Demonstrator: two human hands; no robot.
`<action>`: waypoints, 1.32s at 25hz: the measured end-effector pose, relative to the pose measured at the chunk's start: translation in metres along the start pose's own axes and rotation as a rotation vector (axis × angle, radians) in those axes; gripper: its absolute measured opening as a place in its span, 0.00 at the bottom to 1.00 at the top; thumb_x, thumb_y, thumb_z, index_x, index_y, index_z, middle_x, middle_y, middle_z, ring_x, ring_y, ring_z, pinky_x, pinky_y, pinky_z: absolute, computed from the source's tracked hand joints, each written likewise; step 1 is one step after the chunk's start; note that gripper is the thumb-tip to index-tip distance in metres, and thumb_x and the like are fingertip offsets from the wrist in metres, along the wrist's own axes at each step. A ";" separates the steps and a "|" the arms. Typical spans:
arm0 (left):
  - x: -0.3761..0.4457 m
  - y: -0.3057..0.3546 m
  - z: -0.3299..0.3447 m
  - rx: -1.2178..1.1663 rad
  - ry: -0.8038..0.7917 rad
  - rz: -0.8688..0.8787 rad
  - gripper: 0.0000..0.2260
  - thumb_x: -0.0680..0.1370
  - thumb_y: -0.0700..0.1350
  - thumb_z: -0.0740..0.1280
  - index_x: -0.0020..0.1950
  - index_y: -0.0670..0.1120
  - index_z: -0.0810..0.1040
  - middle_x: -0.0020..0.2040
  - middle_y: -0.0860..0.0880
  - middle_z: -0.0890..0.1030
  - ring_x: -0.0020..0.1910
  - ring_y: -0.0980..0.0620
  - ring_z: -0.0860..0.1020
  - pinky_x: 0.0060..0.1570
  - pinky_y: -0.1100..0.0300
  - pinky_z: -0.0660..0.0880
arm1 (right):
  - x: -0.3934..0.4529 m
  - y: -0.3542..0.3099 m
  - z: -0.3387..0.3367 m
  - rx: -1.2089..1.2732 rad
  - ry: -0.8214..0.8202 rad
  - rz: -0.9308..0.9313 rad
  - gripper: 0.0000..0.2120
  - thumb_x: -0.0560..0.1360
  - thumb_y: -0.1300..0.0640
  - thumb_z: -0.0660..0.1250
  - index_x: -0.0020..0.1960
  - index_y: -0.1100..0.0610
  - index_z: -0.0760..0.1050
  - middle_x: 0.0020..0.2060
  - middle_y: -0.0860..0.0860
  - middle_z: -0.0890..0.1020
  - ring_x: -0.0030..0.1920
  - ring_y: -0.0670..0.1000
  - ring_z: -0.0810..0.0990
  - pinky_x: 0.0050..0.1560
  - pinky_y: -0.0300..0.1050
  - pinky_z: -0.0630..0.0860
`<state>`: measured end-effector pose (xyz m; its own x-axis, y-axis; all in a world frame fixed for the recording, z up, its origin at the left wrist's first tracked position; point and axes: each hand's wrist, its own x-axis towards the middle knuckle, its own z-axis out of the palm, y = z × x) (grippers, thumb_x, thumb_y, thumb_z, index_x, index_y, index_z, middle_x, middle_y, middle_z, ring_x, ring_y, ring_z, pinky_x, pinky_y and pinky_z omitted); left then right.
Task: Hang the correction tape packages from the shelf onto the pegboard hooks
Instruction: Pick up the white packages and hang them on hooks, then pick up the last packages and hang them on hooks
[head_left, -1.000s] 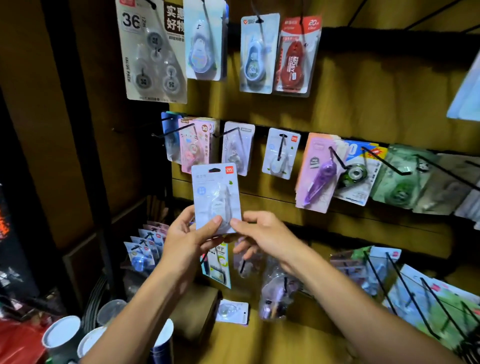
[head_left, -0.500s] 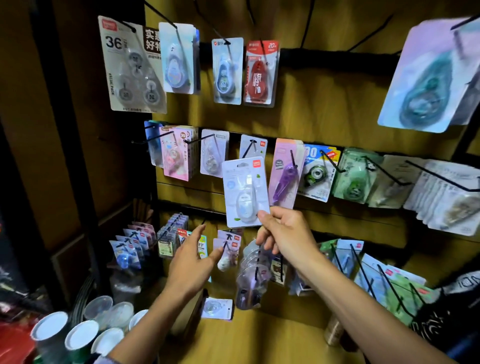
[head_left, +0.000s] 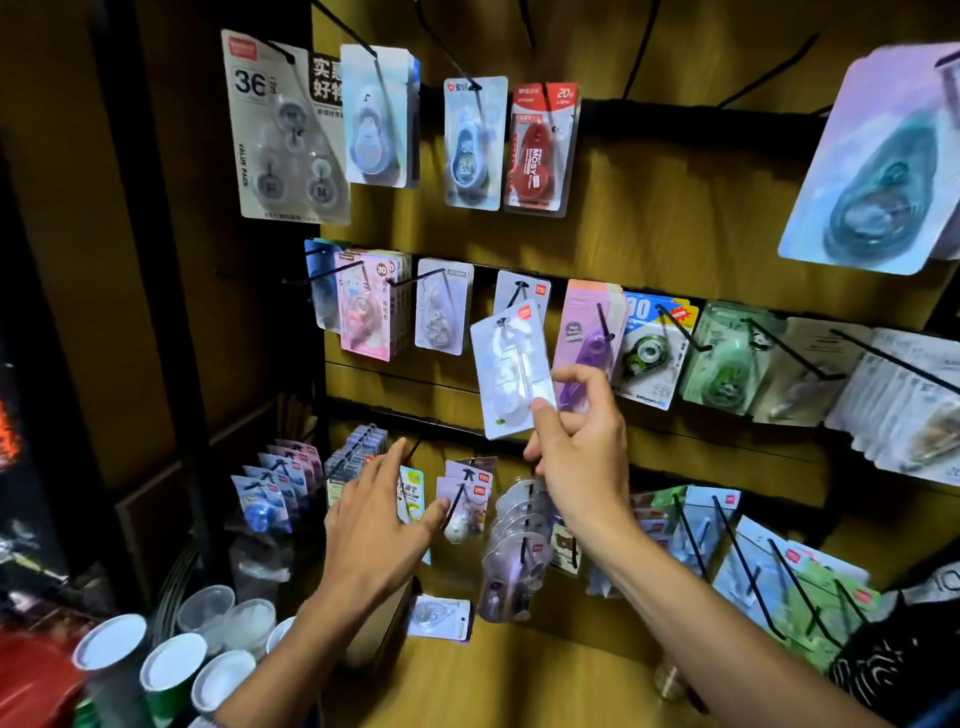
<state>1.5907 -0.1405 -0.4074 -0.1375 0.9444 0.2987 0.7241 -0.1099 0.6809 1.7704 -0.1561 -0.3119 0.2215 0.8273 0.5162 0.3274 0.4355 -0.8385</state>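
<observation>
A person faces a wooden pegboard (head_left: 675, 218) hung with rows of correction tape packs on black hooks. The right hand (head_left: 582, 447) pinches the lower right corner of a pale blue correction tape package (head_left: 511, 371) between thumb and fingers (head_left: 545, 421), holding it up, tilted, in front of the middle row. Its top hang hole sits just below and in front of a hook (head_left: 519, 293) that already carries a matching pack (head_left: 522, 296). The left hand (head_left: 371, 525) hovers lower and to the left, fingers straight and slightly spread, holding nothing, near the bottom row of hooks. Another package (head_left: 440, 617) lies flat on the shelf (head_left: 519, 680) below. To hang it well, the package probably needs to be straightened so its card faces the board, then the hole lined up with the hook tip and slid back along the wire. The grip at the bottom corner likely lets the top wobble, so the free left hand could steady the top edge. White paper cups (head_left: 166, 660) stand at the near left.
</observation>
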 end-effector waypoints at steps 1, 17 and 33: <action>0.001 -0.001 -0.002 -0.027 0.007 0.007 0.38 0.70 0.68 0.60 0.77 0.59 0.55 0.75 0.54 0.66 0.71 0.49 0.67 0.68 0.43 0.66 | 0.005 0.002 0.003 -0.014 0.015 -0.031 0.09 0.79 0.60 0.63 0.57 0.50 0.71 0.26 0.55 0.80 0.24 0.43 0.75 0.31 0.40 0.73; 0.022 -0.017 -0.017 -0.126 0.041 0.007 0.33 0.76 0.58 0.68 0.78 0.56 0.58 0.74 0.50 0.68 0.72 0.46 0.66 0.70 0.45 0.65 | 0.084 0.044 0.043 -0.010 -0.160 0.489 0.31 0.76 0.56 0.68 0.75 0.44 0.59 0.70 0.50 0.69 0.62 0.53 0.73 0.57 0.53 0.79; -0.103 -0.117 0.095 0.114 -0.303 -0.303 0.35 0.74 0.60 0.66 0.78 0.54 0.57 0.73 0.45 0.69 0.69 0.39 0.68 0.66 0.42 0.67 | -0.209 0.225 0.016 -0.889 -0.902 0.392 0.41 0.75 0.40 0.65 0.79 0.47 0.47 0.80 0.49 0.45 0.77 0.57 0.53 0.73 0.53 0.60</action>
<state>1.5840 -0.1957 -0.5813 -0.1629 0.9788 -0.1243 0.7541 0.2048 0.6240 1.7828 -0.2254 -0.6115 -0.1323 0.9387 -0.3184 0.9448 0.0222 -0.3270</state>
